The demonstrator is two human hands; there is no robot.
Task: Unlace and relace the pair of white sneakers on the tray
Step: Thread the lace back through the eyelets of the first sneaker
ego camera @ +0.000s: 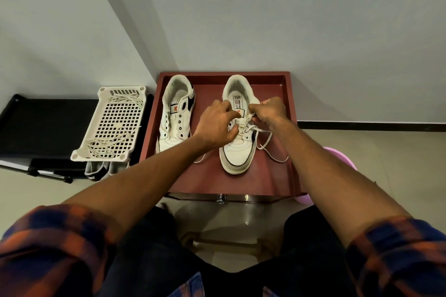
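Two white sneakers stand on a dark red tray (270, 176). The left sneaker (175, 116) has bare eyelets and no lace. The right sneaker (237, 152) carries a white lace (265, 144) through its eyelets, with loose ends trailing onto the tray at both sides. My left hand (217, 123) rests over the lacing at the shoe's left side, fingers curled on the lace. My right hand (269, 109) pinches the lace near the top eyelets beside the tongue.
A white perforated plastic basket (113, 125) to the left of the tray holds loose white laces. It lies on a black stand (43, 125), with another pair of shoes (96, 172) below it. A pink object (337, 157) shows at the right. Walls stand close behind.
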